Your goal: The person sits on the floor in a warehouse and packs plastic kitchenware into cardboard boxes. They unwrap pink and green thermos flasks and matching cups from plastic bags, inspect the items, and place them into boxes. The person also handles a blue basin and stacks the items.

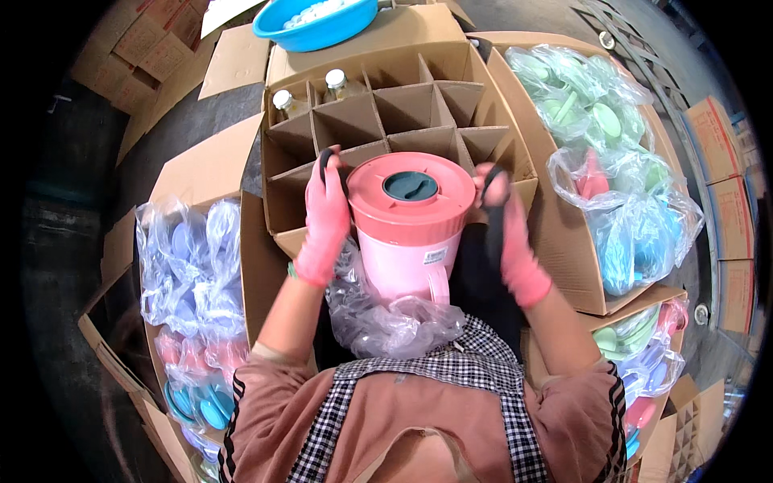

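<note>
Pink plastic sits dead centre in my feed: a lidded pitcher (398,262), right between the two gloved hands. Left hand (328,221) stands at its left flank, fingers up by the rim of the coral lid (374,189); right hand (519,241) mirrors it on the other side, fingers bent and a bit blurred. Are they gripping? I can't tell. Both sets of fingers come right up to the lid's edge, but I see no clear squeeze from either. And a dark strip shows at each hand's fingers; worn or held, I can't make out.

Now the relation that counts, as I judge it: the pitcher's long axis runs away from the body, base toward the checked apron (451,364), lid tipped up at me with its dark green cap (411,186) in full view. Neither hand has a plain lead; they flank the lid about evenly. But look at the handle (438,286): low, on the wearer's side, swung toward the right, so that hand is nearer to it. Clear plastic bag (394,326) bunches around the lower body. Just beyond the lid, the divided carton (503,113).
</note>
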